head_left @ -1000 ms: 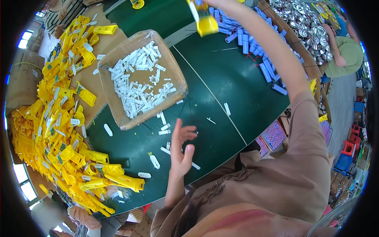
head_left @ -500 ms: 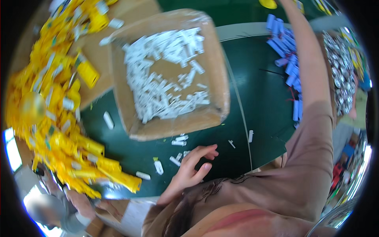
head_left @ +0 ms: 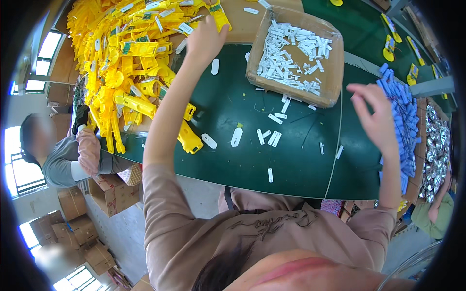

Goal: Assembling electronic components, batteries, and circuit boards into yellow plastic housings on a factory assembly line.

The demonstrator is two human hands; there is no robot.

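Note:
My left hand [head_left: 206, 41] reaches to the far left, its thumb and fingers closed at the near edge of a yellow plastic housing [head_left: 221, 18] lying on the cardboard. Beside it spreads a big heap of yellow plastic housings [head_left: 138, 53], several with green circuit boards and white pieces. My right hand [head_left: 374, 114] hovers over the green table, fingers apart and holding nothing. It is between the cardboard box [head_left: 296, 94] of small white plastic strips [head_left: 286, 53] and a pile of blue cylindrical cells [head_left: 400, 109] with red wires.
Loose white strips [head_left: 275, 138] and oval white plates [head_left: 236, 137] lie on the green table [head_left: 218, 167]. Shiny silver parts [head_left: 432, 150] fill a carton at the right. More yellow pieces [head_left: 390, 47] lie at the far right. Another person [head_left: 63, 155] is beyond the heap at the left.
My left hand has gone from the table's near side out to the yellow housing. My right hand has drawn back from the far right. The view has shifted, showing more of the room.

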